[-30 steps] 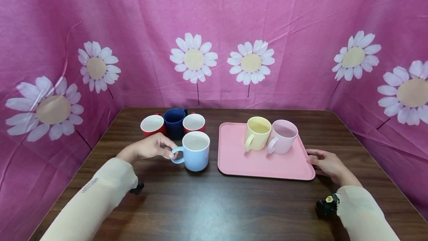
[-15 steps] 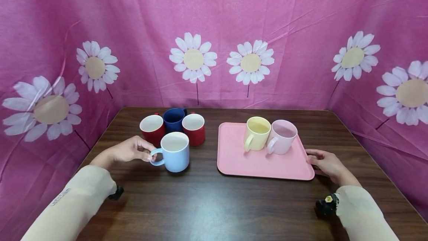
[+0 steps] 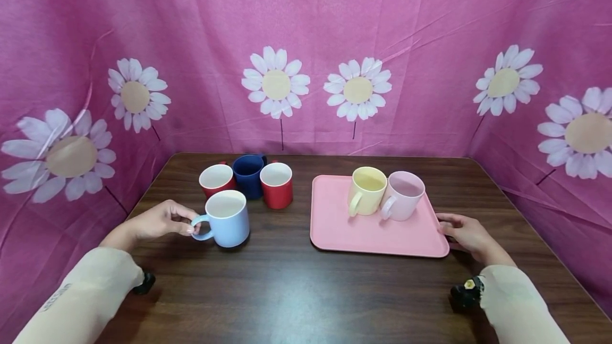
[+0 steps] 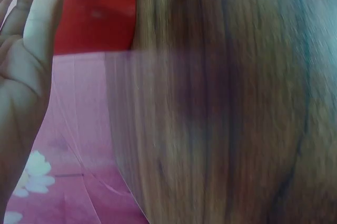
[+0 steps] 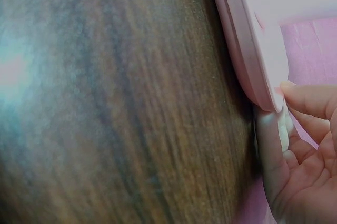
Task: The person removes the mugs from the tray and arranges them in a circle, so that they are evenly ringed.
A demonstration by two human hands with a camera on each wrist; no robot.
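Note:
My left hand pinches the handle of a light blue mug, which is upright in front of the red and blue mugs. In the left wrist view the hand shows at the left edge, with only a sliver of the mug at the top. At the right, my right hand grips the side rim of a pink tray. The right wrist view shows thumb and fingers of that hand pinching the tray's corner. On the tray stand a yellow mug and a pale pink mug.
Behind the light blue mug stand a red mug, a dark blue mug and another red mug, close together. All rest on a dark wood table. A pink flowered cloth hangs around its back and sides.
My left hand has moved left with the light blue mug, from in front of the right red mug to in front of the left one. My right hand and the tray have stayed put.

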